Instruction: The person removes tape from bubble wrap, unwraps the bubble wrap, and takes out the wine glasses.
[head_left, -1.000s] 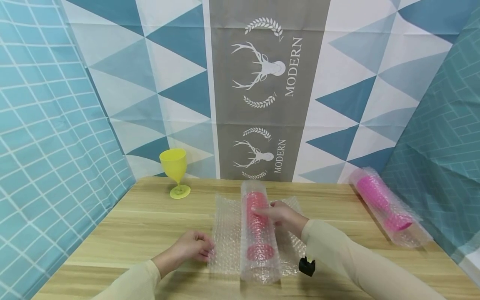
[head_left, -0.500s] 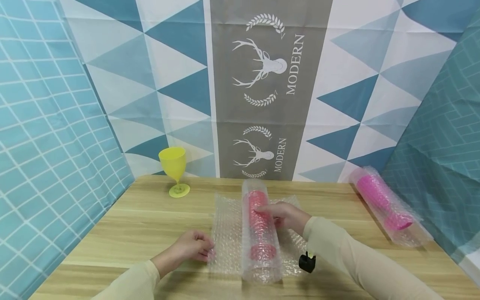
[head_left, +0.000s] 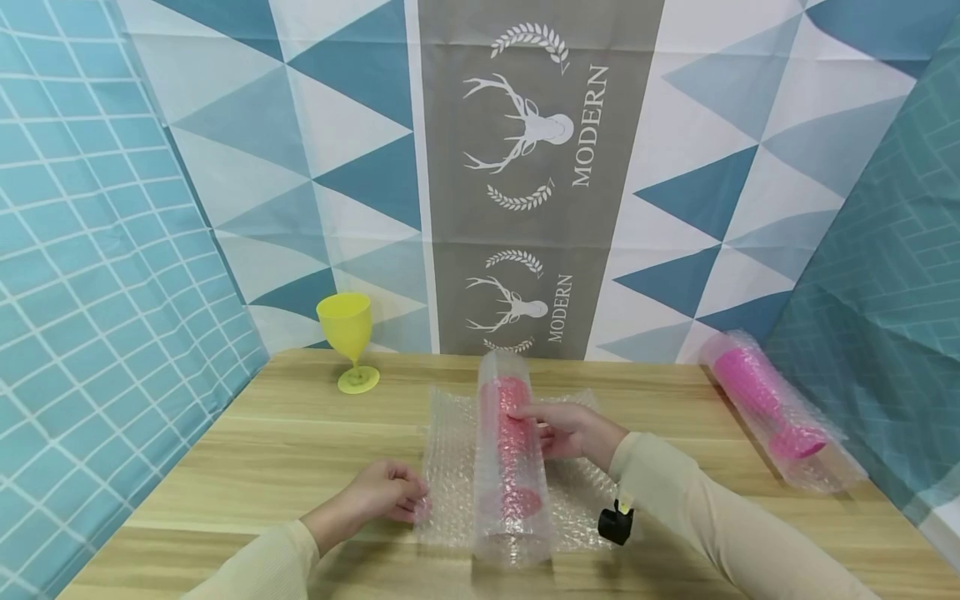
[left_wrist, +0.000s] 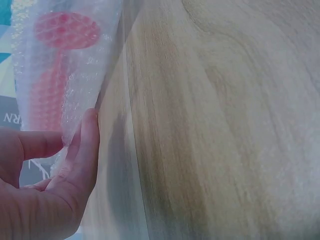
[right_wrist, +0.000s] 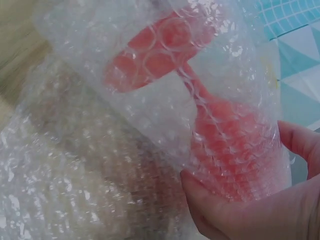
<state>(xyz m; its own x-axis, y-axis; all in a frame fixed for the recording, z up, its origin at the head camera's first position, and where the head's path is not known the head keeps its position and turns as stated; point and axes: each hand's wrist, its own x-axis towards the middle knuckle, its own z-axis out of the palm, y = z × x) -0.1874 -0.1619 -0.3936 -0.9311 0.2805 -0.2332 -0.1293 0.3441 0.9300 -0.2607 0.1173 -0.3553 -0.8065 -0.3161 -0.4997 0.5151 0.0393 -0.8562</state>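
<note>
A red goblet [head_left: 514, 446] lies inside a rolled tube of clear bubble wrap [head_left: 491, 500], its foot toward me. Under the tube, the rest of the sheet lies flat on the table and shows on both sides. My right hand [head_left: 573, 429] grips the tube around the goblet's bowl; in the right wrist view the thumb and fingers [right_wrist: 205, 202] are on opposite sides of it. At the sheet's left edge my left hand [head_left: 386, 492] pinches the bubble wrap [left_wrist: 87, 75] between thumb and fingers, as the left wrist view shows.
A yellow goblet [head_left: 348, 337] stands upright at the back left of the wooden table [head_left: 300, 450]. To the right lies a pink goblet [head_left: 757, 396] rolled in bubble wrap. A small black object [head_left: 615, 525] sits by the right sleeve. Patterned cloths hang behind and beside the table.
Between half a second ago and now, the tube with the red goblet has shifted slightly left, turning a little under my right hand. My left hand has stayed at the sheet's left edge.
</note>
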